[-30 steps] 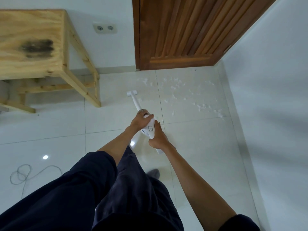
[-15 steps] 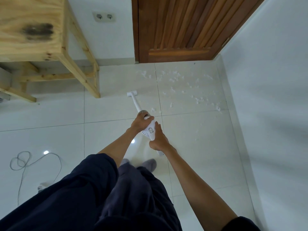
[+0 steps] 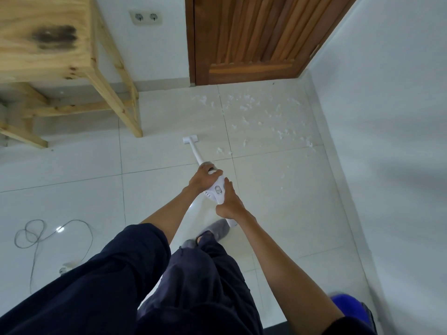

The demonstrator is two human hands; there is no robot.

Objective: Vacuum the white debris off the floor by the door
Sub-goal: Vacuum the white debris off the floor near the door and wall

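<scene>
I hold a white stick vacuum (image 3: 216, 187) with both hands. My left hand (image 3: 202, 178) grips the front of its body where the tube starts. Behind the button, my right hand (image 3: 229, 204) is closed around the handle. The thin tube runs forward and left down to the small flat nozzle (image 3: 189, 139) resting on the white tiled floor. White debris (image 3: 254, 114) lies scattered over the tiles in front of the brown wooden door (image 3: 254, 37), to the right of and beyond the nozzle. One clump (image 3: 220, 150) lies just right of the tube.
A light wooden table (image 3: 48, 37) stands at the left, its leg (image 3: 116, 100) close to the nozzle. A white wall (image 3: 387, 117) closes the right side. A thin cable (image 3: 48, 233) loops on the floor at the left. A blue object (image 3: 348, 308) sits at the lower right.
The view has pulled back from the door, so more floor and cable show. The nozzle stays left of the debris, and both hands keep the same grip on the vacuum.
</scene>
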